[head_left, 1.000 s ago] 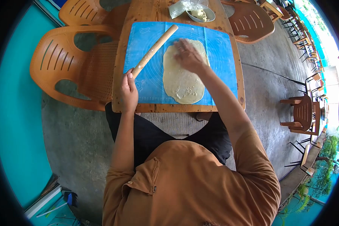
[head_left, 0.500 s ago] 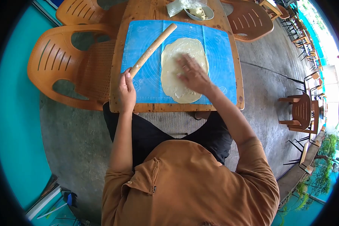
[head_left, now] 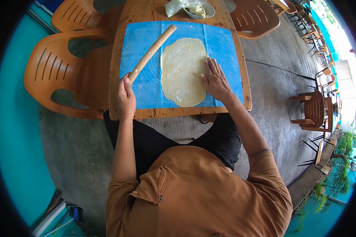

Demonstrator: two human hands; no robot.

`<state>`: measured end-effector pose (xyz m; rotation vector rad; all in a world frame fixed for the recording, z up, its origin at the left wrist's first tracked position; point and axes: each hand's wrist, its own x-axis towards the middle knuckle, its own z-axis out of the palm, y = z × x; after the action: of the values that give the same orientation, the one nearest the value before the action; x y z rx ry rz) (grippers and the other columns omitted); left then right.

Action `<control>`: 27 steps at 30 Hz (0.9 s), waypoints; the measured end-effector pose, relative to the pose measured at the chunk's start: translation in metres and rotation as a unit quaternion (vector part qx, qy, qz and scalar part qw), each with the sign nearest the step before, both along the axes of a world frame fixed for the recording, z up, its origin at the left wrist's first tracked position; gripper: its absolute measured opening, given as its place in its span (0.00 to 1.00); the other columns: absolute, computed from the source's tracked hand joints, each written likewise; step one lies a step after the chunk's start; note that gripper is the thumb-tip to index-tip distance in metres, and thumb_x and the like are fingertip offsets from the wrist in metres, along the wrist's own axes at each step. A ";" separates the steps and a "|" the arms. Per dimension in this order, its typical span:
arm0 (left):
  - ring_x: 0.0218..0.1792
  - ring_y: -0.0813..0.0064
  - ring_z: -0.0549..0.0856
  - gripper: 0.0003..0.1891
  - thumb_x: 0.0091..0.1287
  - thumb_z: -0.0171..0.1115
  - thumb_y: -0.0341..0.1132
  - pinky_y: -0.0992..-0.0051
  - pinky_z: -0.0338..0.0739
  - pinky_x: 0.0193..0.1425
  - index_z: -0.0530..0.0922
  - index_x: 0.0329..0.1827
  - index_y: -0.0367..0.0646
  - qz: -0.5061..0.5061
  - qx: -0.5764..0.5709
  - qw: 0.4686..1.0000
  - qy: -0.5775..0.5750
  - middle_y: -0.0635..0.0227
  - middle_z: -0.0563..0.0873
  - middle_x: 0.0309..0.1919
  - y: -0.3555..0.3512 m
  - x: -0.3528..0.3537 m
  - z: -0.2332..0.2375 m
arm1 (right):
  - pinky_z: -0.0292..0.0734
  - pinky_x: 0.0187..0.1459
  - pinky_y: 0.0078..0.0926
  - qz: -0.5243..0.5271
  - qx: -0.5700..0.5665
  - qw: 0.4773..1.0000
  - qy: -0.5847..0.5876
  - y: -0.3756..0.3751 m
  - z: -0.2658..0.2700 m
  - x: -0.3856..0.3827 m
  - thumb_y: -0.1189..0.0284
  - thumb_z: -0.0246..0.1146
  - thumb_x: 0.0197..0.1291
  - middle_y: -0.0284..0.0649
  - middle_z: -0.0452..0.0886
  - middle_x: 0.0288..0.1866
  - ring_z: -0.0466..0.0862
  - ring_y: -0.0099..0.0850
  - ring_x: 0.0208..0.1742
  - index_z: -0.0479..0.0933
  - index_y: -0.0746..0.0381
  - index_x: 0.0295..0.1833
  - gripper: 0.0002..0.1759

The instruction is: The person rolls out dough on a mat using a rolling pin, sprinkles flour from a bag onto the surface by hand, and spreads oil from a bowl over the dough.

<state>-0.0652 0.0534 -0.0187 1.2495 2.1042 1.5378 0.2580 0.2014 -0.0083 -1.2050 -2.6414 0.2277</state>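
A flat oval sheet of pale dough (head_left: 183, 71) lies on a blue mat (head_left: 146, 96), with a thin smear over its surface. My left hand (head_left: 126, 94) is closed round the lower end of a wooden rolling pin (head_left: 152, 51), which slants up and to the right on the mat's left part. At the dough's right edge, my right hand (head_left: 216, 81) lies flat with its fingers stretched out. Its fingertips and thumb are at the dough's rim, and the rest is over the mat.
Beyond the mat, a bowl (head_left: 210, 12) with a pale mass in it stands beside a clear plastic bag (head_left: 173, 7) on the wooden table (head_left: 118, 47). Orange chairs (head_left: 55, 63) stand at the left, and a brown chair (head_left: 257, 19) at the upper right.
My right hand has moved from the middle of the dough to its right edge. My left hand still holds the rolling pin. The whole view has shifted slightly.
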 end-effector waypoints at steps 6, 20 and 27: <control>0.43 0.67 0.89 0.21 0.90 0.46 0.44 0.66 0.82 0.50 0.85 0.67 0.44 0.015 0.003 1.000 0.002 0.61 0.90 0.44 -0.002 0.000 0.001 | 0.46 0.90 0.49 0.120 -0.019 0.992 0.020 -0.021 0.011 0.001 0.55 0.59 0.79 0.60 0.58 0.89 0.54 0.53 0.91 0.63 0.74 0.83 0.40; 0.50 0.66 0.90 0.21 0.90 0.46 0.44 0.66 0.82 0.56 0.83 0.69 0.43 0.007 -0.023 1.000 -0.017 0.60 0.91 0.50 -0.001 -0.001 0.001 | 0.46 0.90 0.45 0.097 0.028 0.995 0.012 0.060 -0.005 -0.037 0.50 0.55 0.81 0.58 0.56 0.90 0.53 0.51 0.91 0.60 0.69 0.86 0.41; 0.48 0.67 0.89 0.21 0.91 0.46 0.43 0.66 0.81 0.55 0.83 0.69 0.41 -0.016 0.015 1.000 0.000 0.60 0.90 0.48 0.001 -0.002 -0.005 | 0.45 0.90 0.46 -0.032 0.016 0.999 0.021 0.096 -0.016 -0.062 0.48 0.52 0.82 0.57 0.56 0.90 0.51 0.53 0.92 0.61 0.68 0.86 0.41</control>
<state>-0.0669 0.0547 -0.0237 1.2865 2.0594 1.5612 0.1965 0.2974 -0.0244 -1.2586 -2.5561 0.1980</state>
